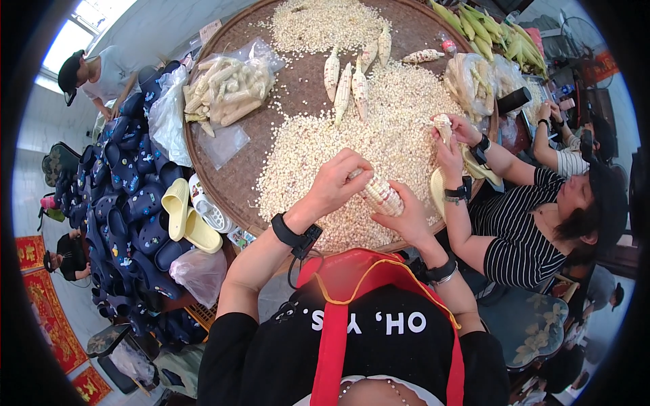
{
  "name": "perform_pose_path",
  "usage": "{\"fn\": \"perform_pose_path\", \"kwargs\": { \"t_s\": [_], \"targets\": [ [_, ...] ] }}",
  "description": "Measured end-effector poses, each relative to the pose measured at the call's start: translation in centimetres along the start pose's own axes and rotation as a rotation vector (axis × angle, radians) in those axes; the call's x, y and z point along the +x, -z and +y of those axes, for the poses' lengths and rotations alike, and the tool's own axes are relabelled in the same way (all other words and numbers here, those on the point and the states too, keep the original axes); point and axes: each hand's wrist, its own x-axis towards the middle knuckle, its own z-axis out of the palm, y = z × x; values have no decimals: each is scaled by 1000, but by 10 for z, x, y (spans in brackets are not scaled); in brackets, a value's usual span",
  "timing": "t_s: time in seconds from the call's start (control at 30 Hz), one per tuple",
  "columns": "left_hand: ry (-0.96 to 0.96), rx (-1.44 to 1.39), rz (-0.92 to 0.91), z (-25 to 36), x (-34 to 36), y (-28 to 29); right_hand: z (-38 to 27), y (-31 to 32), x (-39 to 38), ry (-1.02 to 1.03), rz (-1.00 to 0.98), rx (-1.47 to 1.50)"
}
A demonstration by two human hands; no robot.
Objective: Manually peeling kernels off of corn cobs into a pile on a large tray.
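Observation:
A corn cob with pale kernels and some reddish ones is held slantwise over a heap of loose kernels. My right hand wraps around its lower right end. At the upper left end, the curled fingers of my left hand press on the cob; whether loose kernels are under them is hidden. The heap covers much of a large round brown tray. Beyond my hands, several unshelled cobs lie on the kernels.
Stripped cobs fill a clear bag at the tray's left. To my right, a person's hands hold another cob. Green-husked corn lies at the far right, near a black bottle. Blue clogs are piled on the left.

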Motion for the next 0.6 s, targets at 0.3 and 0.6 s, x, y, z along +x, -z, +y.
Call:
{"fn": "perform_pose_path", "kwargs": {
  "t_s": [0.3,0.6],
  "targets": [
    [124,-123,43,-7,1,0,-1,-1,2,41,52,10],
    [-43,-220,-44,-11,-4,9,-7,-2,1,-121,3,124]
  ]
}}
